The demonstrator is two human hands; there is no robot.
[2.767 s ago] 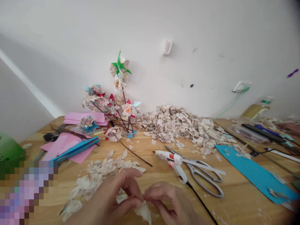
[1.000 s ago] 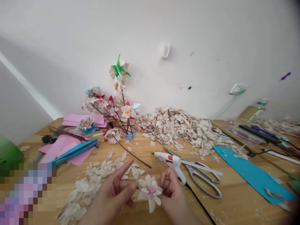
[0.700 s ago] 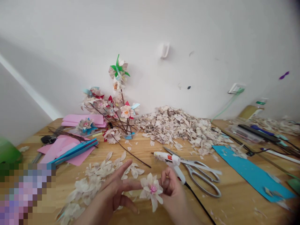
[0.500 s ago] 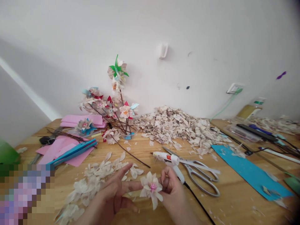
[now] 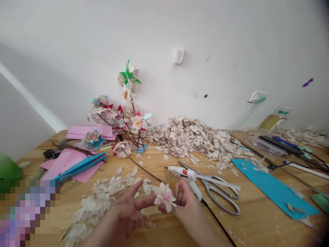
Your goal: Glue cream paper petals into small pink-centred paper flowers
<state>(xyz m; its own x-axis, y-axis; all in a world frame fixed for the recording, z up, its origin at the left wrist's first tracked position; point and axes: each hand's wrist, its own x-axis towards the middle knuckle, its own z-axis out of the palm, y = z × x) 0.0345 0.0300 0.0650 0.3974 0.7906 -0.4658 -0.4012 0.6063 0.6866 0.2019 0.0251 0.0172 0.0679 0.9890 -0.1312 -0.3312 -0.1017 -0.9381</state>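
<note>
A handmade flower [image 5: 166,197] with pale petals and a pink centre is held over the near middle of the table. My right hand [image 5: 185,199] is closed around its right side, fingers curled in a pinch behind the petals. From the left, my left hand [image 5: 131,207] reaches in with fingers spread, one fingertip at the flower's left petals. Just beyond my right hand lies a white glue gun [image 5: 182,173], partly over silver scissors [image 5: 222,195]. Loose pale petals [image 5: 96,206] are scattered beside my left hand. The flower's underside is hidden.
Finished flowers on twigs [image 5: 137,121] stand in a clear cup at the back. A heap of dry petals [image 5: 192,137] lies against the wall. Pink paper [image 5: 88,132] is at left, a blue sheet [image 5: 272,187] at right. The glue gun's black cord [image 5: 217,221] runs to the front edge.
The flower has moved slightly up and away, and its face has turned. My right hand has shifted slightly with it; my left fingers stay spread beside it.
</note>
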